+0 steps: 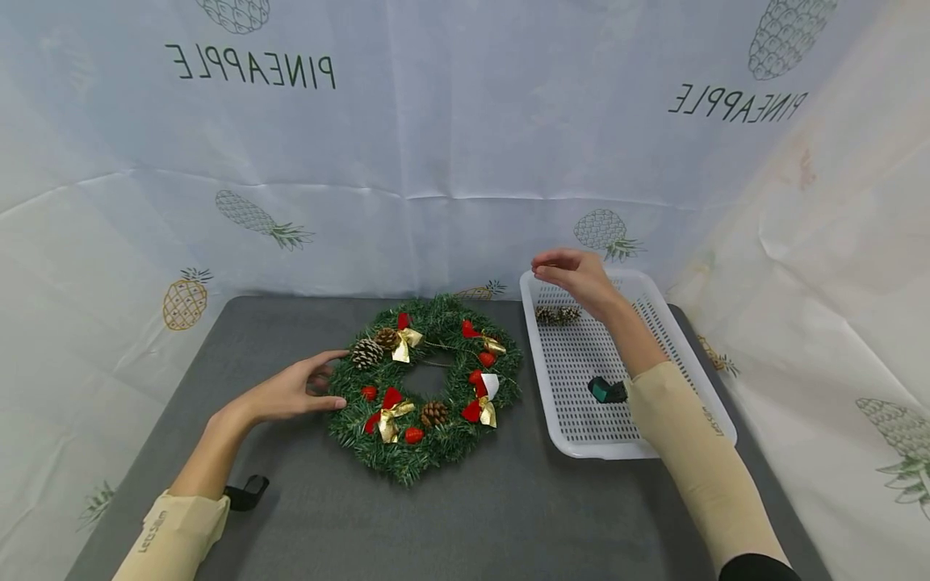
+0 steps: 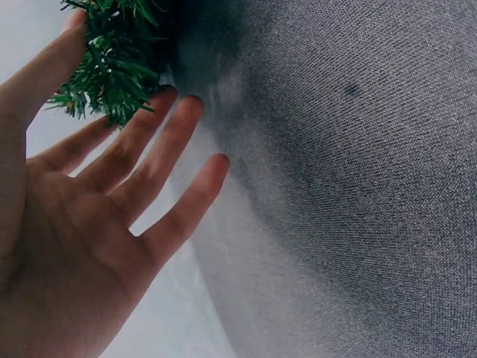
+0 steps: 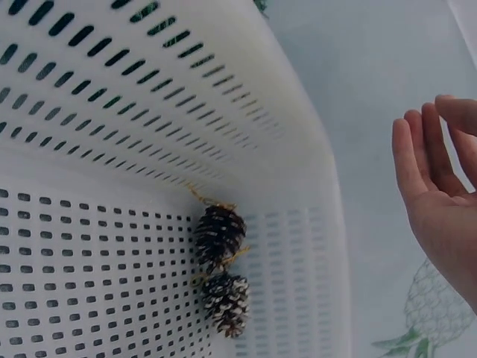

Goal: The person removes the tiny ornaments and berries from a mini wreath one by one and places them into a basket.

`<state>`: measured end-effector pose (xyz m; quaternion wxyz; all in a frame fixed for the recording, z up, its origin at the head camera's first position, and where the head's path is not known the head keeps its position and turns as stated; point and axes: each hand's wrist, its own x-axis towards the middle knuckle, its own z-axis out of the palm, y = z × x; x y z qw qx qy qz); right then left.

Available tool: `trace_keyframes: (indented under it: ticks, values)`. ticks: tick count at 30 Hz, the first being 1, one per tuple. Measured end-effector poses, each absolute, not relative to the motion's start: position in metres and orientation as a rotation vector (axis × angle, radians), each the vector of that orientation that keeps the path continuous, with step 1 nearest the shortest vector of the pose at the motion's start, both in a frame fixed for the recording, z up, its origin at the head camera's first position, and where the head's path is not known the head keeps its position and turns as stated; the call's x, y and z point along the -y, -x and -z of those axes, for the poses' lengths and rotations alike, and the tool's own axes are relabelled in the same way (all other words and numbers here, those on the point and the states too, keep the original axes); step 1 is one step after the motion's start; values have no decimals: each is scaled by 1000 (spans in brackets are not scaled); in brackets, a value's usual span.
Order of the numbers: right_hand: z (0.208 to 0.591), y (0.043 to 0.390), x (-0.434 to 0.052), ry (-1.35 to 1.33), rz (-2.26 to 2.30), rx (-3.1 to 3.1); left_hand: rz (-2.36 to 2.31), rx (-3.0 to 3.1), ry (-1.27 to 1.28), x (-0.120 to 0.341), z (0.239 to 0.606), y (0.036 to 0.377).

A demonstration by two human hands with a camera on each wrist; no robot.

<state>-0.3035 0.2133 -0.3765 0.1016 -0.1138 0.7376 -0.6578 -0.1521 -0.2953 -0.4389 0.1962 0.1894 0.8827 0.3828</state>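
A green wreath (image 1: 403, 468) with red-and-gold bows, red balls and pinecones lies on the grey table. My left hand (image 1: 291, 391) touches its left edge, the thumb against the greenery; in the left wrist view the fingers reach out fairly straight below the wreath sprigs (image 2: 112, 82). Over the far left corner of a white perforated basket (image 1: 539, 363) is my right hand (image 1: 577, 278), its fingers loosely bent with nothing visible between them. Two pinecones lie against the basket's wall below: a darker one (image 3: 220, 235) and a white-tipped one (image 3: 226, 302), both with golden ties.
The basket stands at the table's right side, apart from the wreath. A white curtain (image 1: 436, 137) printed with pineapples hangs behind the table and along both sides. Black wrist mounts show beside the left wrist (image 1: 247, 492) and the right wrist (image 1: 609, 390).
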Motion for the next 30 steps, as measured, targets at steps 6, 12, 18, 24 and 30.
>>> trace_keyframes:
  ticks: [6, 12, 18, 24, 30]
  values:
    - [368, 297, -205, 422, 1824, -2291, -1085, -2466, -545, 296, 439, 151]
    - [358, 289, -193, 501, 1757, -2328, -1094, -2465, -548, 296, 440, 151]
    - [348, 281, -180, 573, 1712, -2342, -1094, -2464, -548, 297, 441, 151]
    - [339, 272, -164, 677, 1681, -2339, -1080, -2475, -548, 298, 441, 151]
    - [335, 263, -148, 788, 1634, -2318, -1072, -2486, -535, 298, 441, 151]
